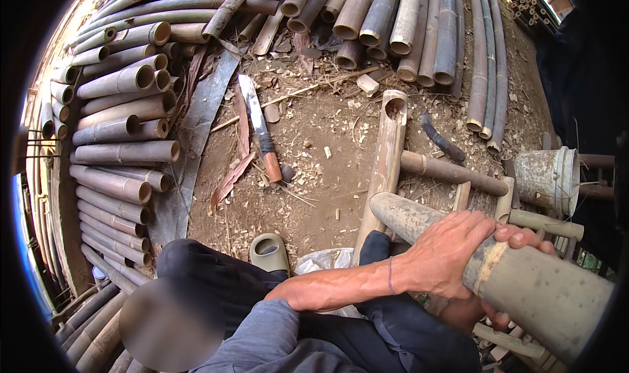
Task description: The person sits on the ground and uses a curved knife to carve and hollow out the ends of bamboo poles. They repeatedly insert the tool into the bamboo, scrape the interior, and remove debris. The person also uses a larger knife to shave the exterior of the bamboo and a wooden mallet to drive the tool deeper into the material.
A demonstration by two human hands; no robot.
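Observation:
A thick green-grey bamboo pole slants across the lower right, its far end resting near a bamboo frame. My left hand lies over the top of the pole, closed on it beside a pale, rough node ring. My right hand is mostly hidden beneath the pole; some of its fingertips appear to show along the far side, with the thumb on the near side. A long knife with a wooden handle lies on the ground ahead, apart from both hands.
Cut bamboo lengths are stacked on the left, and more poles lie at the far side. A dirty white bucket stands at right. Wood chips litter the dirt around a curved dark strip. An olive clog is near my legs.

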